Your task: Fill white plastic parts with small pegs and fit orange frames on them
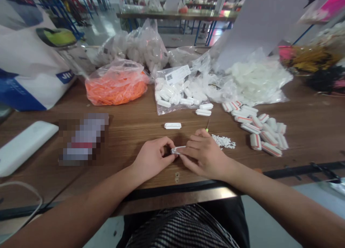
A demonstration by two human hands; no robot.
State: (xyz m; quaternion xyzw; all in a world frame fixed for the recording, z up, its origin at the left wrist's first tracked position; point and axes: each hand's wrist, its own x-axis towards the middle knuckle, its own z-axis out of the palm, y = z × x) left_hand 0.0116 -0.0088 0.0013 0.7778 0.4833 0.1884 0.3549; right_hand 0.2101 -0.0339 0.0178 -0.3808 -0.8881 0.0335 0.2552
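Observation:
My left hand (pixel 152 158) and my right hand (pixel 205 153) meet near the front edge of the brown wooden table (pixel 129 133). Both pinch one small white plastic piece (pixel 178 149) between their fingertips. A thin green-tipped tool (pixel 207 125) pokes out just behind my right hand. A single white capsule-shaped piece (pixel 173 126) lies a little beyond my hands. A small heap of tiny white bits (pixel 223 141) sits right of my right hand.
Finished white pieces with orange stripes (pixel 258 129) lie piled at the right. Clear bags hold white pieces (pixel 175 92), orange strips (pixel 115 84) and white parts (pixel 256 79). A white flat device (pixel 24 145) and a blue-white bag (pixel 27 61) are at the left.

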